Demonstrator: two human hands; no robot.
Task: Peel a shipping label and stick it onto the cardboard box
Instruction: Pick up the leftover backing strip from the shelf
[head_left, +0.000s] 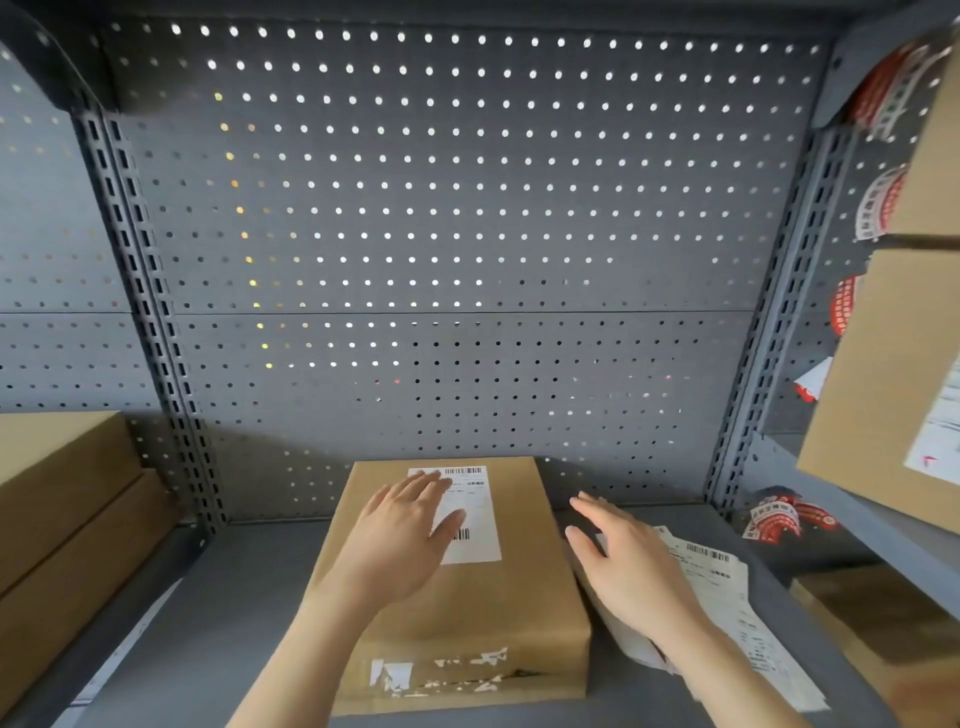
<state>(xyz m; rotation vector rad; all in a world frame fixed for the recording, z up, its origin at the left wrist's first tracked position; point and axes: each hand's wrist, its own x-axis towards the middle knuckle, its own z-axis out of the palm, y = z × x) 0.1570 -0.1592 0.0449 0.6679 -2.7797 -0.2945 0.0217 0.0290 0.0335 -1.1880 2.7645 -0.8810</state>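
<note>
1. Far left edge of the shelf (218, 613): stacked cardboard cartons (67, 499) sit against the pegboard wall (441, 218), well apart from the action.
2. Centre of the shelf, running from the back edge toward the front: the cardboard box (467, 613) lies flat, torn tape scraps on its near end.
3. The left hand (400, 540) lies flat on the box top, fingers spread and released, palm down over the left side of the shipping label (470, 519).
4. That label is on the box's far end, white, barcodes showing, its right part uncovered.
5. The right hand (623, 566) is open, gripping nothing, just beside the box's right edge, above the label sheets (727, 597).
6. Those sheets lie fanned toward the shelf's right edge.
7. Far right: red-and-white tape rolls (779, 519) in the back corner.
</note>
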